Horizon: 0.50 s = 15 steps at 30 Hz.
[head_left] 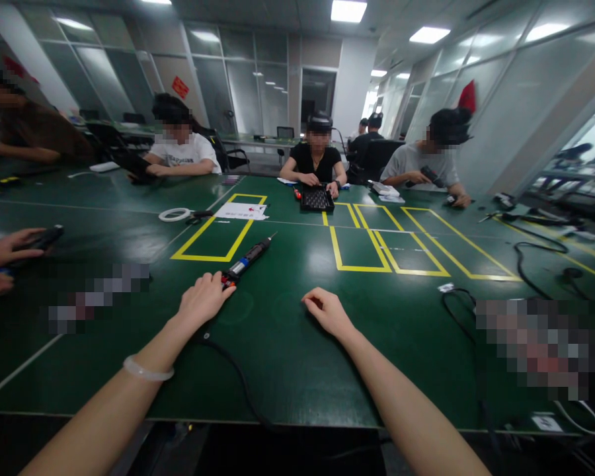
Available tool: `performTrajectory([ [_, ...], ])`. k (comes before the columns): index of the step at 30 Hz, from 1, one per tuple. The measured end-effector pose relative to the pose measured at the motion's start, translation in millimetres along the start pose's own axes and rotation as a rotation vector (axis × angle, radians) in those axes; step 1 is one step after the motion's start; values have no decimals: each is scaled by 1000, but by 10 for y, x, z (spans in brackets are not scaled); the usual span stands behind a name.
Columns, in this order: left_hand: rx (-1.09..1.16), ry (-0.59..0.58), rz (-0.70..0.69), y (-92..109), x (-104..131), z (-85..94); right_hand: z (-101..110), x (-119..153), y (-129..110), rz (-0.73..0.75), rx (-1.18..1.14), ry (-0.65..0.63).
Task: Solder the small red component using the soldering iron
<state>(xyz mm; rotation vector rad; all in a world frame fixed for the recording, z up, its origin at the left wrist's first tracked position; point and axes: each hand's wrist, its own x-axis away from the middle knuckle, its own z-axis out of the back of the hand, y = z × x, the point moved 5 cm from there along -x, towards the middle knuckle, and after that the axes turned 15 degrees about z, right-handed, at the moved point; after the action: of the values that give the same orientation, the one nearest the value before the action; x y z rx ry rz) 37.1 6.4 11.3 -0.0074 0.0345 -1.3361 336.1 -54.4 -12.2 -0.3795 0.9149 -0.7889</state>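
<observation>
An electric screwdriver [250, 259] lies slantwise on the green table, its thin bit pointing away and to the right. My left hand [202, 301] is closed over its rear end, where red and orange bits show by the fingers. From beneath that hand a black cord [235, 367] runs toward the near table edge. To the right, my right hand [330, 311] rests on the bare tabletop with its fingers curled in and nothing seen in them. A pale bangle [147, 370] circles my left wrist.
Yellow tape outlines [361, 268] mark the green table [287, 370]. Beyond the screwdriver lie a white paper [242, 210] and a white ring [174, 215]. A co-worker opposite handles a black tray [317, 198]. Black cables [525, 264] snake along the right; a neighbour's hands show at left.
</observation>
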Motion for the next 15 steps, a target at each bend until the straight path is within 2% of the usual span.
performTrajectory([
  [8, 19, -36, 157, -638, -264, -56, -6, -7, -10, -9, 0, -14],
  [15, 17, -64, 256, -996, -422, -54, -12, -2, -8, -13, 2, -23],
])
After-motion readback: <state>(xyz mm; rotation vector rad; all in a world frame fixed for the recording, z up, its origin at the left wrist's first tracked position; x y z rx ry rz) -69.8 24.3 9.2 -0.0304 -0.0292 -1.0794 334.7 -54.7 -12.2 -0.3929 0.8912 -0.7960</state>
